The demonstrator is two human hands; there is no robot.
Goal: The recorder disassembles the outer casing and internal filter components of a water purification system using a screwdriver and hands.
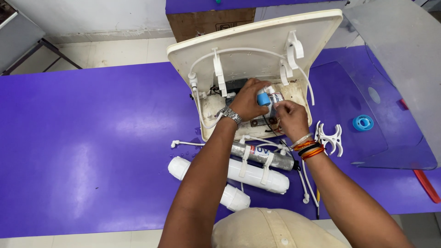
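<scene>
Your left hand [245, 101] was closed over a small blue cylindrical part [263, 98] inside the open cream housing [239, 43], fingers wrapped around its top and side so only a sliver of blue showed. Just to the right of that grip, your right hand [290, 117] had its fingertips pressed together on the thin wires [275, 98] running off the part — a pinch rather than a full grasp, as far as the view showed.

My judgement: the part wanted a steady hold from the left while the right worked the wires gently, pulling along their line rather than across it, since they looked fine and easily kinked.

Both forearms reached forward and converged over the housing, the left wrist bent down with a metal watch [232, 115] on it, the right wrist level and ringed with bangles [307, 146]. Below your grip, toward you, lay the white filter cartridges [250, 175] and a grey cylinder [262, 155] clipped together; off to the right sat a white clip bracket [331, 138] and a blue tape roll [363, 122] on the purple table [92, 138].
</scene>
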